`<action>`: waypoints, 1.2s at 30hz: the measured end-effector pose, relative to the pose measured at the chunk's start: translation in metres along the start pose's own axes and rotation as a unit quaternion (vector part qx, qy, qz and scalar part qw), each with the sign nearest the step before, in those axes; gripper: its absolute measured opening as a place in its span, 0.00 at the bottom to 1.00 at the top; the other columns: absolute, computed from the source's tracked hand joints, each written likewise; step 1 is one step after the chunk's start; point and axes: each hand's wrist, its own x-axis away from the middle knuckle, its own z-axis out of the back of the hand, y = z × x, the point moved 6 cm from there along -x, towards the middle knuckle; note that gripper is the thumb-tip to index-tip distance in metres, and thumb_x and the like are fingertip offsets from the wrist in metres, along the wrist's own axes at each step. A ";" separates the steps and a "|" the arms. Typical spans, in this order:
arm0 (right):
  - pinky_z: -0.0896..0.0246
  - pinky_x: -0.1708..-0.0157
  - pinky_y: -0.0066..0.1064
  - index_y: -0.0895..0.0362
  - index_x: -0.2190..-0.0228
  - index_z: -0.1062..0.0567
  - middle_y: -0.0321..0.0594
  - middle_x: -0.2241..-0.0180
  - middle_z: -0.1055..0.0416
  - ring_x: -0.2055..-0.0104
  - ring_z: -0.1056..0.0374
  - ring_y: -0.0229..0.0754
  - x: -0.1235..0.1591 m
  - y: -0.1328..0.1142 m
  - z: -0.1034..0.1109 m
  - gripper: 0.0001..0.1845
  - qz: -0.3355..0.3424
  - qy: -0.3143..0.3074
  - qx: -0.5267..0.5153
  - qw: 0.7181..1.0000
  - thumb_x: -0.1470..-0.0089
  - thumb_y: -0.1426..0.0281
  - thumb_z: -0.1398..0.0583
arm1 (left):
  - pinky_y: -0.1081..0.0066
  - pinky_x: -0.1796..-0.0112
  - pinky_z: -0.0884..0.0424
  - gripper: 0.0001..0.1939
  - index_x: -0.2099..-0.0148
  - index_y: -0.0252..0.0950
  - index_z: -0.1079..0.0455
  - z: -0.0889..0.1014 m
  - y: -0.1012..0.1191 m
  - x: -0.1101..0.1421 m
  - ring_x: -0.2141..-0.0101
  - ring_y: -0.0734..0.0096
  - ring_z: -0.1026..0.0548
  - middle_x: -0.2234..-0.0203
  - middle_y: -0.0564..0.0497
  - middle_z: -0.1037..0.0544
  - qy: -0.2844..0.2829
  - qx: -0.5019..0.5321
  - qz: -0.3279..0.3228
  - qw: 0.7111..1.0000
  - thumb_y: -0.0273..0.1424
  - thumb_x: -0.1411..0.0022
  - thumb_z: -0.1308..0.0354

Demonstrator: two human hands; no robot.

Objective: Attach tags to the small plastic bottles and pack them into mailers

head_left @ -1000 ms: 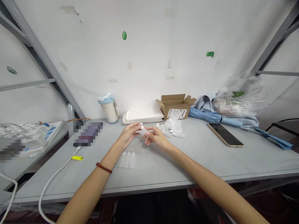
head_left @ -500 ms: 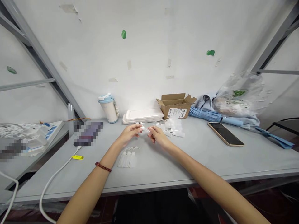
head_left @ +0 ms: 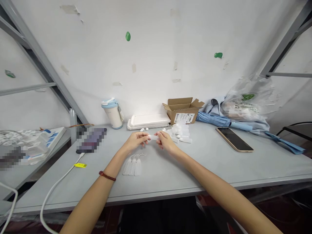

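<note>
Between my two hands, above the table, is a small translucent white plastic tube [head_left: 154, 137]. My left hand [head_left: 136, 141] pinches its left end, and my right hand [head_left: 166, 141] is closed around its right end. Fingertips cover both ends of the tube. Three similar tubes [head_left: 132, 166] with thin white cord loops lie side by side in front of my left hand. Just beyond my right hand is a pile of loose white translucent pieces [head_left: 180, 130]. A few small white bits [head_left: 144, 129] rest on the table behind my left hand.
Along the wall stand a blue-lidded cup [head_left: 112, 113], stacked white trays [head_left: 148, 121] and an open cardboard box [head_left: 183, 112]. A folded blue umbrella [head_left: 214, 119] and a plastic bag [head_left: 246, 100] are at right, near a phone [head_left: 234, 139]. A cabled dark device [head_left: 92, 139] lies left.
The tube between my hands now lies nearly level and more of it shows. My left hand has shifted slightly down; the view has moved a little. The three tubes lie as before.
</note>
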 end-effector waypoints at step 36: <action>0.44 0.72 0.27 0.57 0.61 0.30 0.35 0.74 0.32 0.75 0.39 0.35 0.000 -0.012 0.001 0.14 0.184 0.010 0.194 0.964 0.46 0.64 0.48 | 0.72 0.76 0.38 0.28 0.74 0.31 0.33 -0.015 -0.009 0.004 0.81 0.75 0.33 0.82 0.52 0.32 -0.042 0.047 0.102 0.993 0.55 0.47 0.49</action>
